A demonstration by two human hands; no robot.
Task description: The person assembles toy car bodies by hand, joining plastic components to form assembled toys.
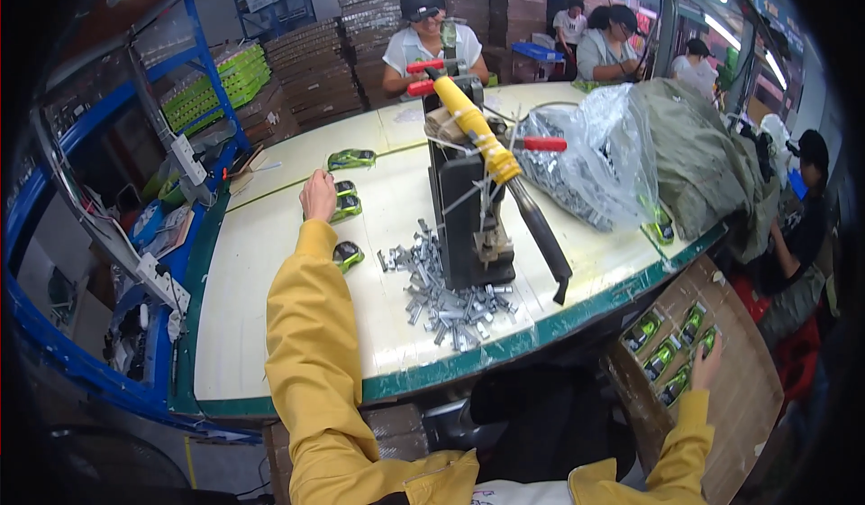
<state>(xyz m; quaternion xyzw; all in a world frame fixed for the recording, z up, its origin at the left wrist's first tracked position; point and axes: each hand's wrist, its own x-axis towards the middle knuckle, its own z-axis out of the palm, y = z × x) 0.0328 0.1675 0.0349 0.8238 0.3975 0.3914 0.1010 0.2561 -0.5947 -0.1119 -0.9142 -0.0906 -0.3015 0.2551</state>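
On the left part of the table, my left hand [317, 196] has its fingers curled at the edge of a green-and-black toy car [346, 206]; its fingertips are partly hidden. Another toy car [351, 158] lies beyond that hand, and one more [348, 254] lies nearer me. Low on the right, my right hand [708, 367] is closed around a green toy car [706, 343] over an open cardboard box [730, 406]. Several similar cars [662, 357] lie in the box. A pile of small grey metal pieces [432, 284] lies between my arms on the table.
A black hand press [450, 208] with a yellow-wrapped lever [468, 122] stands mid-table. To its right are a clear plastic bag [595, 158] of grey parts and a dark green cloth [694, 145]. A blue rack [203, 63] borders the left; a person [437, 45] sits opposite.
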